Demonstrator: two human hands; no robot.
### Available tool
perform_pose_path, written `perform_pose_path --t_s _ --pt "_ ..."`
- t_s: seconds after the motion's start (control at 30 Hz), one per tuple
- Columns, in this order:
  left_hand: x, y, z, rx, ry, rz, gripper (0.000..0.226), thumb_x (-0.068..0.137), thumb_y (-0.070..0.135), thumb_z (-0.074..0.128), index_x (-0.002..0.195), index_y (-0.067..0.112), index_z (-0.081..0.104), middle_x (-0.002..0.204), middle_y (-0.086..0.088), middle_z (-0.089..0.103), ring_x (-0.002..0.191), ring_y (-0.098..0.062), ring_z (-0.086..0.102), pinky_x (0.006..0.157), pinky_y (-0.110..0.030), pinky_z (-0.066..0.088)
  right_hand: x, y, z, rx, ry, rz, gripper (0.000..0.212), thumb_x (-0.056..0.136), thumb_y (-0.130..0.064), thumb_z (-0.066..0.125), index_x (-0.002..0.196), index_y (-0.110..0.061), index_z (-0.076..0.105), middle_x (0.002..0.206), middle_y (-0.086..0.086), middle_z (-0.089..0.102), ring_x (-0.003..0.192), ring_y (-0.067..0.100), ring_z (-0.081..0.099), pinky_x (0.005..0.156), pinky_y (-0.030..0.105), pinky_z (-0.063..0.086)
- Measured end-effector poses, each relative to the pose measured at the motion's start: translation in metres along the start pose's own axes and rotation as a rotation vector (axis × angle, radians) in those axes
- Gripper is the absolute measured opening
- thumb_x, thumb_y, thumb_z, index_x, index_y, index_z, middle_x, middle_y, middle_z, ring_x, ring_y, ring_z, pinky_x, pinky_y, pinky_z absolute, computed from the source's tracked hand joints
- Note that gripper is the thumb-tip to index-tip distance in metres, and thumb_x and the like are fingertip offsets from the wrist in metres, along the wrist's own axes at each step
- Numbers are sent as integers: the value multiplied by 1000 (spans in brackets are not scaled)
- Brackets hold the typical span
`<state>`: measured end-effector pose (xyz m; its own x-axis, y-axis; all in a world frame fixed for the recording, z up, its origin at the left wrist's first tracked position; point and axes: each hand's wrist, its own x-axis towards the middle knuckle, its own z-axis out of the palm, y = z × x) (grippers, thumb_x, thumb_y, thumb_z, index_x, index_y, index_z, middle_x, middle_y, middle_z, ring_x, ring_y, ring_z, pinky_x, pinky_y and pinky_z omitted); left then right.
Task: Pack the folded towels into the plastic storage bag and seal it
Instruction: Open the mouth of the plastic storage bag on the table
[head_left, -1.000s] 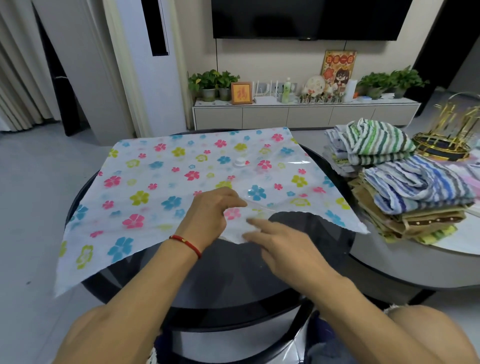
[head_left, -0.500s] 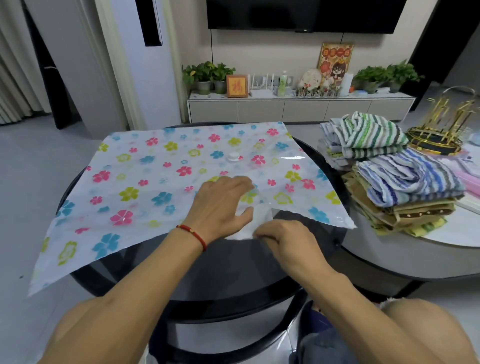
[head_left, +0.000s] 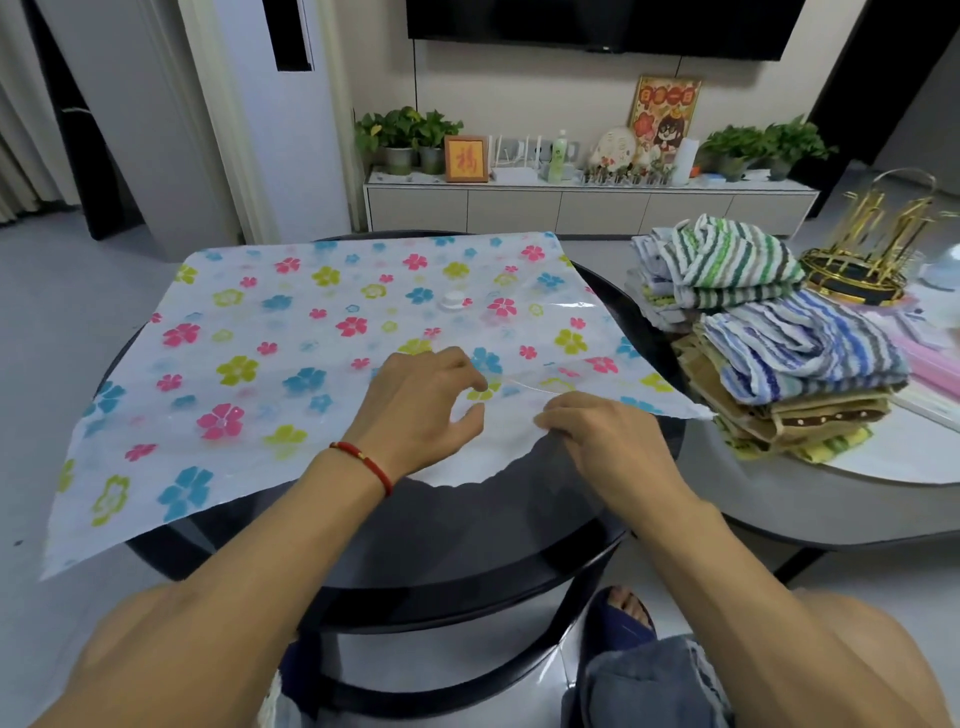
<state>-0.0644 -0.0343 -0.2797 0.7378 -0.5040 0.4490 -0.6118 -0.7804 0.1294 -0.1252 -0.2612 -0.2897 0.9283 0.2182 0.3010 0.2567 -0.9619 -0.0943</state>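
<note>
A flat plastic storage bag (head_left: 270, 353) printed with pink, blue and yellow flowers lies spread over a round black glass table (head_left: 467, 535). A white valve cap (head_left: 453, 300) sits on its upper middle. My left hand (head_left: 423, 402) rests on the bag near its front edge, fingers curled and slightly apart. My right hand (head_left: 602, 434) pinches the bag's near wavy edge. Two piles of folded striped towels (head_left: 779, 343) stand on the neighbouring table to the right, untouched.
A grey oval table (head_left: 857, 499) on the right carries the towels and a gold wire rack (head_left: 872, 249). A low white cabinet (head_left: 587, 205) with plants and frames runs along the far wall. My knee and slippered foot (head_left: 623, 618) are below the table.
My left hand has slid forward and opened its fingers over the bag. My right hand has closed on the near edge, and that edge has lifted slightly.
</note>
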Motion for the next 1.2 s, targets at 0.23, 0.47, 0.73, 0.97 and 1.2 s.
perform_pose_path --t_s 0.23,0.47,0.73,0.97,1.2 --pt "13 30 12 114 -56 147 48 90 27 54 138 28 54 144 8 54 122 -22 56 96 -43 42 -19 -11 5 195 8 80 23 98 -18 63 109 -27 80 119 -10 74 109 21 68 80 41 56" --pt "21 11 4 -36 16 -83 55 91 30 58 145 24 44 151 1 46 123 -28 55 93 -46 50 -44 6 -6 620 -318 409 38 94 -20 51 120 -40 71 91 -18 79 44 17 69 70 31 63" --pt "10 13 11 -52 37 -47 52 89 31 59 140 23 53 143 2 55 119 -24 60 89 -41 52 -22 1 -12 1145 -96 714 63 97 -24 57 156 -34 38 126 -9 66 47 23 64 44 25 46" --pt "15 -5 5 -136 89 -190 48 88 37 60 135 26 53 141 7 53 110 -21 61 80 -37 54 -48 19 -9 1558 -46 1057 52 88 -13 50 139 -22 44 108 9 80 43 15 48 43 25 42" --pt "-4 0 3 -312 -35 -89 54 87 23 66 138 29 51 148 4 45 134 -18 45 104 -40 46 -45 -15 -6 946 8 564 34 95 -24 58 126 -36 66 109 -9 74 65 13 74 61 32 58"
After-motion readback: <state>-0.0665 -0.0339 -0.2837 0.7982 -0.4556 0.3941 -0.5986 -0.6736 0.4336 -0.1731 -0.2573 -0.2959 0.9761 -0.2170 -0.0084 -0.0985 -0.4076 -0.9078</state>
